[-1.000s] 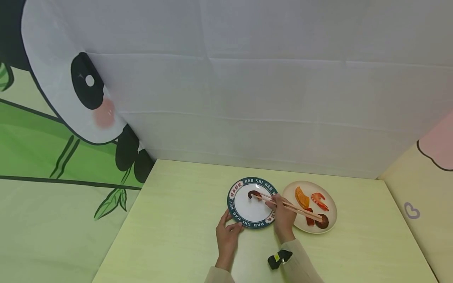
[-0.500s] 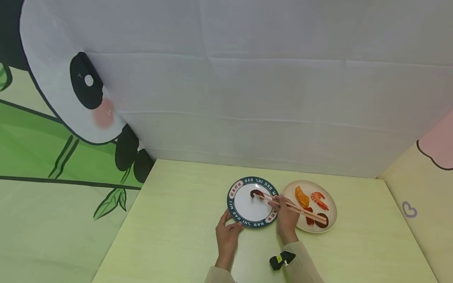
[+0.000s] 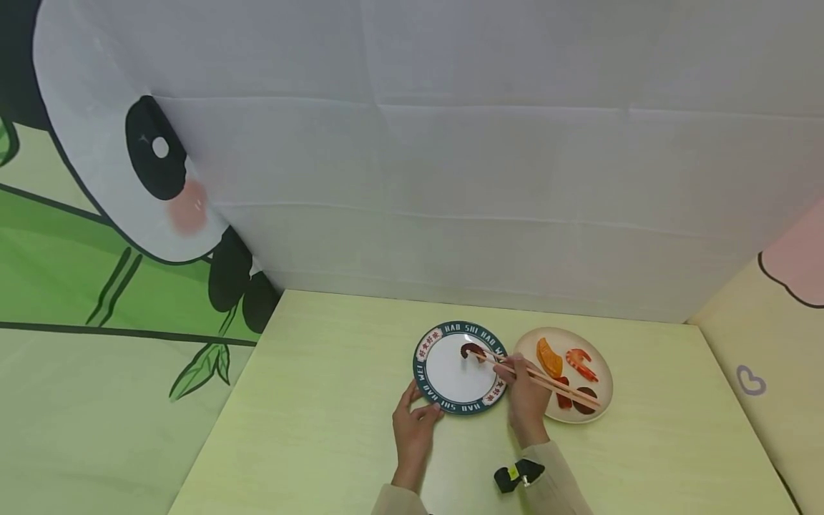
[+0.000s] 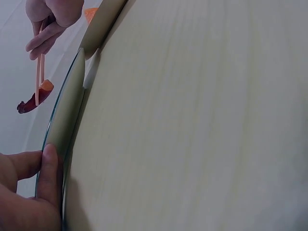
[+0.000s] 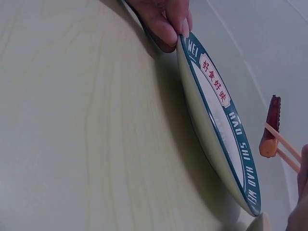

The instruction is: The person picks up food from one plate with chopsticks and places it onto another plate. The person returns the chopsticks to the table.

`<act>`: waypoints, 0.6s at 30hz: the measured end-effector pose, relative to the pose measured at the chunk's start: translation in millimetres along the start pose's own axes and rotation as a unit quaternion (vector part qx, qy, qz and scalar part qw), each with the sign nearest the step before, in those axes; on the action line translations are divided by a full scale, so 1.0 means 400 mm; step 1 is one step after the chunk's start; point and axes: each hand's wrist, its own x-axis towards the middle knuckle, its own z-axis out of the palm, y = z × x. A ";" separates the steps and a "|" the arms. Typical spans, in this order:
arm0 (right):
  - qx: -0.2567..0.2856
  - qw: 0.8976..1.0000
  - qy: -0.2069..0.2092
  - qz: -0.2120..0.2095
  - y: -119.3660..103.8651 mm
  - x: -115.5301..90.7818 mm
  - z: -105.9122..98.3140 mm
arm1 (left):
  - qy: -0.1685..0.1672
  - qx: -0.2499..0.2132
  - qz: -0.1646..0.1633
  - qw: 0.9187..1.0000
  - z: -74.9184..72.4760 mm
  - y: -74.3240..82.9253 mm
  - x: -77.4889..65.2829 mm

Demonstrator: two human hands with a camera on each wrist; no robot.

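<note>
My left hand (image 3: pixel 414 433) pinches the near left rim of a white plate with a green lettered border (image 3: pixel 458 409). In the left wrist view its thumb and finger sit at the plate's edge (image 4: pixel 67 113). My right hand (image 3: pixel 529 406) holds a pair of wooden chopsticks (image 3: pixel 547 383). Between their tips is a dark reddish-brown, curled food piece with an orange end (image 5: pixel 273 115), like an octopus tentacle. It hangs above the plate, apart from it in both wrist views.
Just right, a cream plate (image 3: pixel 601 357) carries an orange wedge (image 3: pixel 549 359), a shrimp (image 3: pixel 581 365), a red piece (image 3: pixel 563 393) and a round brown piece (image 3: pixel 586 400) partly behind the chopsticks. A pale wall cloth (image 3: pixel 450 214) rises behind the table (image 3: pixel 322 429).
My right hand has moved slightly right, carrying the chopsticks and dark curled piece from near the green-rimmed plate's middle towards its right side. My left hand has stayed on the rim.
</note>
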 end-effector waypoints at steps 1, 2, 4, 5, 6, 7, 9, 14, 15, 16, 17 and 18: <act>-0.001 1.000 0.001 0.001 0.000 0.000 -0.002 | 0.000 0.000 -0.001 1.000 0.000 -0.001 0.001; -0.002 1.000 0.002 0.002 -0.001 0.000 -0.003 | 0.001 0.000 -0.004 1.000 0.001 -0.002 0.002; -0.003 1.000 0.004 0.004 -0.003 -0.002 -0.006 | 0.002 0.006 -0.003 1.000 0.002 -0.004 0.004; -0.003 1.000 0.005 0.005 -0.004 -0.003 -0.008 | 0.003 0.008 -0.005 1.000 0.002 -0.004 0.004; -0.002 1.000 0.006 0.007 -0.006 -0.004 -0.009 | 0.004 0.009 -0.010 1.000 0.002 -0.004 0.003; 0.001 1.000 0.006 0.008 -0.007 -0.004 -0.010 | 0.004 0.011 -0.011 1.000 0.002 -0.004 0.002; 0.004 1.000 0.007 0.013 -0.009 -0.005 -0.014 | 0.004 0.013 -0.012 1.000 0.002 -0.002 0.001; 0.011 1.000 0.014 0.022 -0.009 -0.005 -0.021 | 0.003 0.016 -0.014 1.000 0.002 0.000 0.001; 0.013 1.000 0.015 0.023 -0.009 -0.005 -0.022 | 0.003 0.016 -0.013 1.000 0.002 0.000 0.001; 0.013 1.000 0.016 0.022 -0.008 -0.004 -0.024 | 0.003 0.015 -0.012 1.000 0.002 0.000 0.001; 0.016 0.999 0.016 0.022 -0.007 -0.003 -0.026 | 0.003 0.015 -0.011 1.000 0.002 0.000 0.000; 0.021 0.999 0.018 0.021 -0.006 -0.003 -0.026 | 0.003 0.015 -0.009 1.000 0.003 0.001 0.000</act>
